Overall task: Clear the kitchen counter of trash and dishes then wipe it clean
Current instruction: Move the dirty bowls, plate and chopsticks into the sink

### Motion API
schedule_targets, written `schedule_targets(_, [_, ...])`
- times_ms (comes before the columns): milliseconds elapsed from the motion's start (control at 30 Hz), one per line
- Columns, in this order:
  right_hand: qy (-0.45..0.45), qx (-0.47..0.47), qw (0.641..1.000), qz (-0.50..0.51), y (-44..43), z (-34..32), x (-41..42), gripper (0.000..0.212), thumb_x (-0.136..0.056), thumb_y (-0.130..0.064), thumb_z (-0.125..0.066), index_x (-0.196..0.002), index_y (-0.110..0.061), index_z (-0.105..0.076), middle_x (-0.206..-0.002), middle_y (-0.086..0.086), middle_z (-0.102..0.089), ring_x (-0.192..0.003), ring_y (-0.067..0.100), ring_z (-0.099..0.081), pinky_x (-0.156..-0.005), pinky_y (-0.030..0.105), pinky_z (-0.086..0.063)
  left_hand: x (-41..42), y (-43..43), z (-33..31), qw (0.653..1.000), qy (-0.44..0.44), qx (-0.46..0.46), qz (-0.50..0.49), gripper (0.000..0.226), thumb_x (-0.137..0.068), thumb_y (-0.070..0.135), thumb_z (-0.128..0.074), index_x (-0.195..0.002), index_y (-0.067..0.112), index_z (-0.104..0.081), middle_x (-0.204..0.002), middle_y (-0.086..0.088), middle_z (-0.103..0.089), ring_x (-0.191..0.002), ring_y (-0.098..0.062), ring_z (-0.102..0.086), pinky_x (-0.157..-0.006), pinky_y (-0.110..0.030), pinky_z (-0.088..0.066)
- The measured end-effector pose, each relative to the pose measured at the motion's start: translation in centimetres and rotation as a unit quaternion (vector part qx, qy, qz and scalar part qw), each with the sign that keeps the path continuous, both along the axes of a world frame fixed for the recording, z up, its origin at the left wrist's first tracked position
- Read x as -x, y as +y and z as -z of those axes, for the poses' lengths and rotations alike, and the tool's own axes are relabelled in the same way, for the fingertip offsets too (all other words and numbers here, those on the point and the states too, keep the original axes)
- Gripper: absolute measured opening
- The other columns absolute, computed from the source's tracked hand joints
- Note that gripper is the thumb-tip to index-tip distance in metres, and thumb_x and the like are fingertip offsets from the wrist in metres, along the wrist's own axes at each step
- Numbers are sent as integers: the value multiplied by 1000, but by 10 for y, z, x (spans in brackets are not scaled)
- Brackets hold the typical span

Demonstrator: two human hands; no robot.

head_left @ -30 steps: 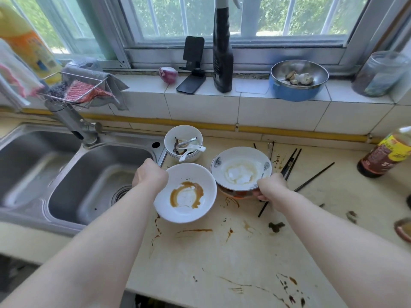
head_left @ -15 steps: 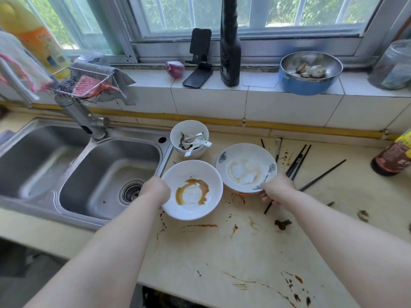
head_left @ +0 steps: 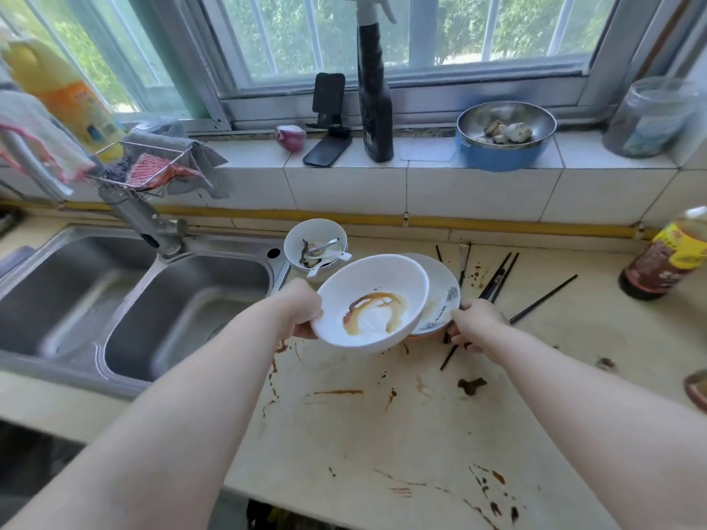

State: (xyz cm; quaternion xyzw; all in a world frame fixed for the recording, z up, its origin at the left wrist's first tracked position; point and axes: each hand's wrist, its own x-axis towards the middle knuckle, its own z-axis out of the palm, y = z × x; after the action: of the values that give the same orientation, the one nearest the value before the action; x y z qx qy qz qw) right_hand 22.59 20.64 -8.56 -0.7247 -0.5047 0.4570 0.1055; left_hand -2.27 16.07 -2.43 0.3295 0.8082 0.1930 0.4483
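Observation:
My left hand (head_left: 300, 309) grips the left rim of a white bowl (head_left: 373, 300) smeared with brown sauce and holds it tilted above the counter. That bowl overlaps a patterned plate (head_left: 443, 296), whose right edge my right hand (head_left: 476, 325) grips. Behind them a small white bowl (head_left: 315, 242) with spoons and scraps stands beside the sink. Black chopsticks (head_left: 497, 277) lie scattered to the right. The cream counter (head_left: 382, 434) carries brown sauce streaks and dark scraps.
A double steel sink (head_left: 126, 300) with a faucet (head_left: 141, 219) lies left. On the sill stand a black spray bottle (head_left: 375, 89), a phone stand (head_left: 327, 120), an onion half (head_left: 290, 137), a blue metal bowl (head_left: 505, 135) and a jar (head_left: 650, 116). A sauce bottle (head_left: 665, 258) stands right.
My left hand has lifted the sauce-stained bowl off the counter and moved it right, over the patterned plate. My right hand stays on the plate's edge.

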Motion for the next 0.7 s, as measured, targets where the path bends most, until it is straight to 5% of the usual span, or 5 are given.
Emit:
schedule_targets(100, [0, -28, 999, 36, 3, 2, -9, 32, -96, -32, -37, -102, -14, -63, -99, 9, -67, -92, 28, -66, -82, 38, -53, -25, 15, 9, 999, -27, -18, -33, 35, -91, -9, -32, -122, -3, -48, -88, -14, -57, -64, -26, -61, -38, -28, -53])
schedule_targets(300, [77, 1, 992, 99, 8, 2, -14, 58, -96, -52, -27, -112, -8, -61, -110, 15, -66, -98, 33, -64, -90, 48, -53, -57, 32, 28, 998, 24, -48, -45, 23, -88, -3, -38, -107, 2, -51, -107, -19, -60, -74, -35, -68, -50, -34, -57])
schedule_targets(400, [75, 9, 992, 99, 11, 1, -13, 60, -96, -55, -25, -122, -10, -56, -115, 13, -63, -99, 32, -62, -87, 40, -52, -59, 36, 37, 995, 51, -64, -63, 28, -84, -4, -43, -106, 0, -60, -105, -18, -62, -81, -37, -67, -51, -34, -58])
schedule_targets(600, [105, -39, 993, 21, 21, -5, -5, 42, -98, -39, -36, -132, -17, -49, -113, 4, -55, -97, 23, -48, -88, 37, -43, -55, 42, 46, 989, 102, -86, -64, 33, -80, -3, -44, -96, 10, -69, -102, -15, -65, -86, -32, -66, -73, -38, -60])
schedule_targets(700, [104, -37, 994, 12, 27, -4, 2, 41, -96, -27, -40, -136, -17, -45, -119, 6, -56, -103, 26, -51, -86, 36, -44, -56, 41, 49, 989, 116, -64, -63, 35, -79, 0, -44, -104, 8, -68, -106, -16, -65, -87, -33, -64, -68, -33, -55])
